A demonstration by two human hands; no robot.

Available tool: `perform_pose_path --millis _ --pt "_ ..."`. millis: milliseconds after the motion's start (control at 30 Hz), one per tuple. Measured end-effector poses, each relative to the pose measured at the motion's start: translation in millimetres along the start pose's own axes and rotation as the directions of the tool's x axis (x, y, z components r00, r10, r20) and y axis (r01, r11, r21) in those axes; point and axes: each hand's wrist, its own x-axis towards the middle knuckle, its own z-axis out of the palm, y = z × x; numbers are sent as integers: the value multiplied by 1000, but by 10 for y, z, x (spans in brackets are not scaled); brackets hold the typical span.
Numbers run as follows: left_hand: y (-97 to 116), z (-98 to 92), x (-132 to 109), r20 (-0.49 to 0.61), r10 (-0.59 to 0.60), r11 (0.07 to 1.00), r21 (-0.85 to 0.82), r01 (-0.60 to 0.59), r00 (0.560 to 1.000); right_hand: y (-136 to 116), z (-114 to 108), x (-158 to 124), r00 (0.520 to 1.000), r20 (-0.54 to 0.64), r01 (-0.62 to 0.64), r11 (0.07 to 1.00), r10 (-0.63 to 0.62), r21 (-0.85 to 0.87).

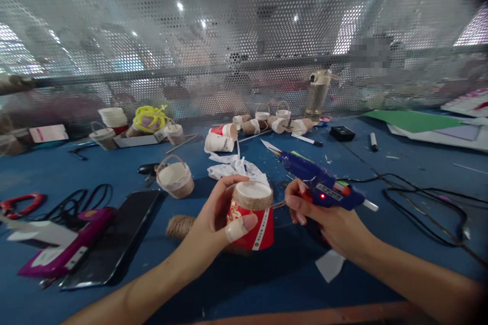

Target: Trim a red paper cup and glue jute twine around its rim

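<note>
My left hand (224, 218) is closed round a red paper cup (263, 226) that stands upside down, its upper part wrapped with twine (253, 202). A bandage is on the thumb. To the right, my right hand (310, 208) grips a blue glue gun (316, 180) with a red light lit and its nozzle pointing up and left. A strand of twine runs from the cup to the right hand's fingers. Behind my left wrist lies a ball of twine (180, 226). White lace (244, 168) lies just beyond the cup.
A small twine basket (176, 179) stands at left, near a black phone (114, 238), a purple power strip (68, 244) and red scissors (26, 205). Further back are more small baskets (255, 126), paper cups (221, 139) and a bottle (317, 94). A black cable (412, 203) runs at right.
</note>
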Motion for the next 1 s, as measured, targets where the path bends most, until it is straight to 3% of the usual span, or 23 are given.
perform_pose_path --millis 167,400,1000 --pt "30 12 -24 -7 -14 1000 19 14 1000 27 11 7 999 -37 -19 999 20 38" --pt "108 98 -44 -56 -58 998 12 59 997 40 7 14 998 -22 -61 997 60 -51" --pt "110 163 -74 -58 -68 996 -60 65 996 -135 82 27 995 19 -93 977 98 -193"
